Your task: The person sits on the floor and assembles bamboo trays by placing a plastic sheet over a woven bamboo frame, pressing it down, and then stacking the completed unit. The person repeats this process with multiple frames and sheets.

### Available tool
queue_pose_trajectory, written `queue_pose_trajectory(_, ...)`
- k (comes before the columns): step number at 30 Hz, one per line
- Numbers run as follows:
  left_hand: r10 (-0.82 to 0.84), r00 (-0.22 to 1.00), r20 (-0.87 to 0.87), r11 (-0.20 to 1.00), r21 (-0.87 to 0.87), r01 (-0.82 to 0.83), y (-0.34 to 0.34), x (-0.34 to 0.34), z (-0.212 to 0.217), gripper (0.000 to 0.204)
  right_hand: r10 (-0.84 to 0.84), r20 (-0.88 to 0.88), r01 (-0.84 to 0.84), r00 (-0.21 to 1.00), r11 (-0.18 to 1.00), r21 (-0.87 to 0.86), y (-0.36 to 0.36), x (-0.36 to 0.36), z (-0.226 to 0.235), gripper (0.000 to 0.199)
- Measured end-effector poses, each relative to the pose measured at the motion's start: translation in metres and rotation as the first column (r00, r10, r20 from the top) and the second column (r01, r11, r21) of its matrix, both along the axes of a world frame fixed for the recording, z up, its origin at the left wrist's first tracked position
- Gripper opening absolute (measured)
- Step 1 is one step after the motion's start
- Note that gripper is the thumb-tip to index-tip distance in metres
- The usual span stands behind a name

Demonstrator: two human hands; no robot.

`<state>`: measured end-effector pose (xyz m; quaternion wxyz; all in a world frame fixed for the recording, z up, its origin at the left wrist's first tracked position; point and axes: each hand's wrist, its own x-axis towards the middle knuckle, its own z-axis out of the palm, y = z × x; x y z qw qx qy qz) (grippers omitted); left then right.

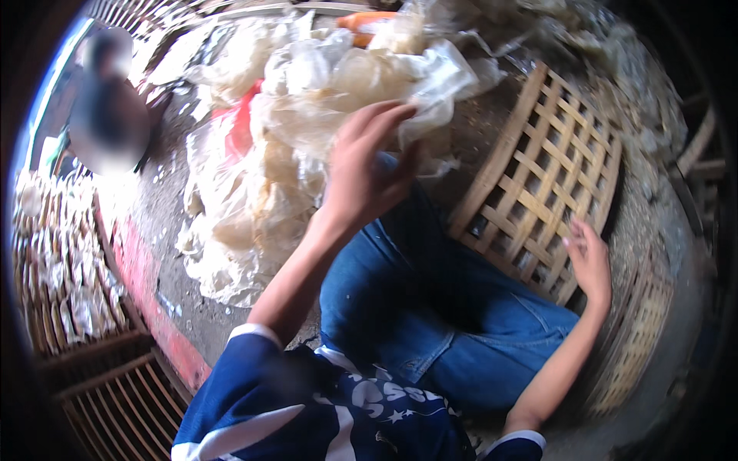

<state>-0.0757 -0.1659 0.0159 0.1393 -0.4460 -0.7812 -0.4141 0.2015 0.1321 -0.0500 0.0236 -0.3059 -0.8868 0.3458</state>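
My left hand (367, 165) is raised above my knee, in front of a large heap of crumpled clear plastic sheets (307, 100). Its fingers curve forward with a gap to the thumb, and I see nothing held in them. At the right, my right hand (590, 265) hovers at or over the near right edge of a woven bamboo rack (550, 165). Its fingers are loosely bent and apart, with nothing visible in them. Whether the fingertips touch the rack I cannot tell. A red plastic piece (244, 123) lies among the sheets.
My legs in blue jeans (400, 300) lie between the heap and the rack. Orange items (365, 23) show at the back. Slatted racks (69, 284) with film pieces stand at the left. Another woven panel (634, 346) is at the lower right. A blurred person (108, 107) is far left.
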Motion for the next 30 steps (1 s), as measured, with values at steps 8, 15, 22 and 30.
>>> queue_pose_trajectory(8, 0.650, 0.699, -0.299, 0.454, -0.585, -0.672, -0.339, 0.029, -0.077, 0.118, -0.117, 0.040, 0.119, 0.992, 0.992, -0.033, 0.022, 0.006, -0.014, 0.045)
queue_pose_trajectory(15, 0.555, 0.832, -0.017, 0.254, -0.949, -0.188, -0.313, 0.057, -0.176, 0.122, -0.045, 0.193, 0.052, 0.980, 0.998, -0.035, 0.014, -0.007, -0.012, 0.045)
queue_pose_trajectory(22, 0.555, 0.810, -0.189, 0.719, -0.380, -0.582, -0.223, -0.121, -0.208, 0.071, -0.131, 0.213, 0.145, 0.968, 0.988, -0.050, 0.014, -0.002, -0.012, 0.046)
queue_pose_trajectory(30, 0.616, 0.784, 0.075, 0.731, -0.424, -0.534, -0.240, -0.317, -0.205, 0.058, -0.115, 0.238, 0.115, 0.964, 0.993, 0.013, 0.024, -0.009, -0.029, 0.047)
